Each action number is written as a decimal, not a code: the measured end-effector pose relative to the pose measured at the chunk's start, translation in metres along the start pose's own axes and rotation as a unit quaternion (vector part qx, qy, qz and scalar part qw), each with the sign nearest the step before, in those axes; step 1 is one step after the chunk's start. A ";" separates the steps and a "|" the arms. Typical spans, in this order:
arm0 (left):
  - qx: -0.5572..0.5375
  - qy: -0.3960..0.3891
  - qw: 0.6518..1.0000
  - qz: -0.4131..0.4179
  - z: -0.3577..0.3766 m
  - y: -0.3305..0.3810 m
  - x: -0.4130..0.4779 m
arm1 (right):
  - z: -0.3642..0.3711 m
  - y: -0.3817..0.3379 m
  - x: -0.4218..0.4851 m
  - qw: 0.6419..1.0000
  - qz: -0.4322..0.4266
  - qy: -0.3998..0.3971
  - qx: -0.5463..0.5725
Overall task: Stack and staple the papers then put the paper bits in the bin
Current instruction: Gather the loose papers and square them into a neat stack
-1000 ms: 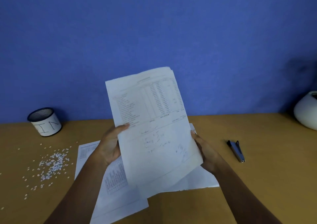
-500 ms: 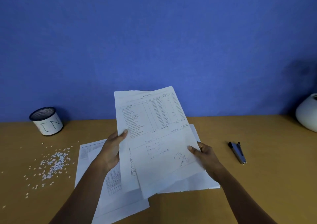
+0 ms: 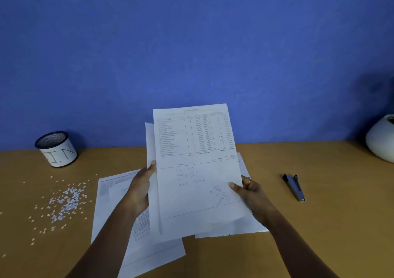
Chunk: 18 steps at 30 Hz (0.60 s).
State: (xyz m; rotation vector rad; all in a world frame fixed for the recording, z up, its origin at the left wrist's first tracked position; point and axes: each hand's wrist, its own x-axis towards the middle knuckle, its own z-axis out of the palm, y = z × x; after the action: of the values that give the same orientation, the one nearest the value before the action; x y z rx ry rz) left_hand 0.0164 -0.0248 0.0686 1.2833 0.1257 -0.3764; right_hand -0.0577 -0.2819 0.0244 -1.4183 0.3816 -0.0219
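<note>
I hold a few printed sheets upright above the wooden desk. My left hand grips their left edge, and a rear sheet sticks out past the front one there. My right hand pinches the right edge, thumb on the front page. Two more sheets lie flat underneath, one at the lower left and one at the lower right. White paper bits are scattered on the desk at the left. The mesh bin marked "BIN" stands behind them. A dark stapler lies to the right.
A blue wall rises directly behind the desk. A white rounded vase stands at the far right edge of the view, beyond the stapler.
The held sheets have dropped lower and turned more upright and square. The front page has slid right, exposing a rear sheet's left edge. My right thumb now lies on the front page.
</note>
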 end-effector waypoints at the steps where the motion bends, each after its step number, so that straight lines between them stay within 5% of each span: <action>1: 0.004 0.007 1.000 0.005 0.001 0.001 -0.001 | 0.000 0.000 0.000 1.000 -0.001 -0.001 0.001; 6: 0.000 0.058 0.998 -0.010 -0.003 0.002 0.002 | -0.001 0.001 -0.001 1.000 -0.006 0.000 0.003; 18: -0.014 0.030 0.999 0.034 -0.008 0.003 0.002 | -0.013 0.003 0.001 0.999 -0.005 0.025 0.032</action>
State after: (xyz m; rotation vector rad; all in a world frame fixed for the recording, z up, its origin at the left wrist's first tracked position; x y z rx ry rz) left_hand 0.0198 -0.0171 0.0689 1.2676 0.1382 -0.2770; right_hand -0.0605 -0.2940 0.0200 -1.3585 0.4119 -0.0772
